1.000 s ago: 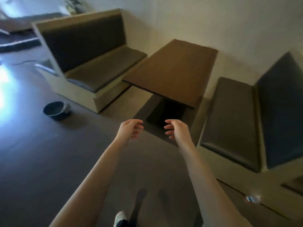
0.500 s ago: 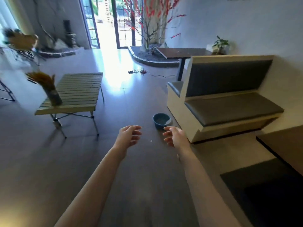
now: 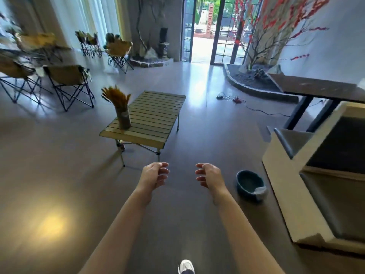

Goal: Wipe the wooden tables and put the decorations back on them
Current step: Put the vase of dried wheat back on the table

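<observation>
My view has swung from the booth table to the slatted table at 11 o'clock; left hand and right hand hang released, empty: next table to wipe.

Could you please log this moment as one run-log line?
left hand: empty | right hand: empty | vase: on slatted table | basin: on floor

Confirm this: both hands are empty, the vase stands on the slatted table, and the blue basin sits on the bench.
Wrong on one point. The head view shows the blue basin on the floor beside the bench, not on it. Both hands, left and right, are empty, and the vase stands on the slatted table.
</observation>
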`<state>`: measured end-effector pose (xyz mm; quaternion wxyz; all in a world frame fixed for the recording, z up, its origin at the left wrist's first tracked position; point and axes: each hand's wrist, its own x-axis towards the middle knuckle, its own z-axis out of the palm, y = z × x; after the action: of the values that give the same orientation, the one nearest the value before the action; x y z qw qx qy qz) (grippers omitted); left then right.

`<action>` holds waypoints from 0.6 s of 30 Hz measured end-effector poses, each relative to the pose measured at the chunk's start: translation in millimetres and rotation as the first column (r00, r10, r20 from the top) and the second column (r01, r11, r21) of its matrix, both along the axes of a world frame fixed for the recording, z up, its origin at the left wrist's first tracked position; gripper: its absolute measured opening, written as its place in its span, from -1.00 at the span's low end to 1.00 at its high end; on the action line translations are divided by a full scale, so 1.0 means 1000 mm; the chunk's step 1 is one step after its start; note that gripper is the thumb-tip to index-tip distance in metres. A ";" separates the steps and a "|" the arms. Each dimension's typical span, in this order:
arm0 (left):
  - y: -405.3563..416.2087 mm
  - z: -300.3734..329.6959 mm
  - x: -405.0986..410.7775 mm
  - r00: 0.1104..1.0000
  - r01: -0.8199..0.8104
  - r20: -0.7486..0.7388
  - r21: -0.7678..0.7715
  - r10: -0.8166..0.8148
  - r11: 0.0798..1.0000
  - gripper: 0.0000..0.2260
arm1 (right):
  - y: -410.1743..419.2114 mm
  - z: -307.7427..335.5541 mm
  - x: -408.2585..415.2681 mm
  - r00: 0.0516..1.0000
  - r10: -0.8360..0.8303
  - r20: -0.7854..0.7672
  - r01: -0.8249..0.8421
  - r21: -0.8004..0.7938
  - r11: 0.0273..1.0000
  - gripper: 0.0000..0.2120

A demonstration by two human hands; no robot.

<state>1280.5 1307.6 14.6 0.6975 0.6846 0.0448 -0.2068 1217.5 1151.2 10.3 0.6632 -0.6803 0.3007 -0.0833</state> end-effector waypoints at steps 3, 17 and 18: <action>-0.019 -0.004 0.074 0.993 -0.117 -0.030 -0.006 0.117 0.993 -0.76 | -0.027 -0.001 0.086 0.995 0.094 -0.015 -0.094 -0.027 0.995 -0.73; -0.005 -0.012 0.316 0.880 -0.467 -0.069 0.046 0.469 0.883 -0.76 | -0.037 -0.011 0.399 0.916 0.400 -0.041 -0.400 0.000 0.917 -0.73; -0.001 -0.016 0.335 0.872 -0.481 -0.074 0.048 0.484 0.875 -0.76 | -0.034 -0.015 0.419 0.912 0.407 -0.043 -0.408 0.002 0.913 -0.73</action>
<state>1615.2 1306.3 -1.3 0.7150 0.6522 0.2459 -0.0540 1636.0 1117.5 -4.3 0.6572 -0.7318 0.1661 0.0702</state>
